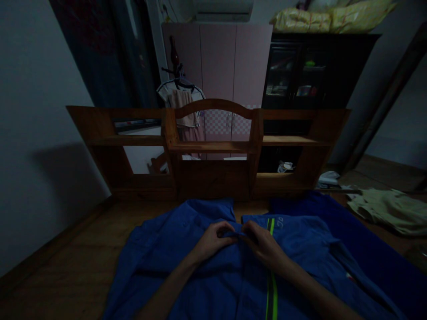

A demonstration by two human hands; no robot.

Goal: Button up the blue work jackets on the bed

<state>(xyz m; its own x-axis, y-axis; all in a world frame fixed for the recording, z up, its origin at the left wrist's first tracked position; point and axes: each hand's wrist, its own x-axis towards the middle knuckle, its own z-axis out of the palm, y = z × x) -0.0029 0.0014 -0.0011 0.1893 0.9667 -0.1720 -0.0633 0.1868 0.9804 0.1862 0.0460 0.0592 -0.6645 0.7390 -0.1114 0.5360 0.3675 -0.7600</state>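
Note:
A blue work jacket (156,249) with a yellow-green stripe down one side lies spread over the wooden surface. My left hand (215,238) pinches the jacket's front edge below the collar, thumb and fingers closed on the cloth. Close beside it, my right hand (260,240) grips the facing edge near the stripe, fingers bent around the fabric. The fingertips of both hands nearly meet at the front opening. Any button or fastener between them is too dark and small to make out.
Beyond the jacket rises a wooden headboard (213,147) with open shelves. A darker blue cloth (363,253) lies to the right, and a pale crumpled cloth (390,209) farther right. Clothes (183,104) hang on a stand before a pink wardrobe (218,62). The room is dim.

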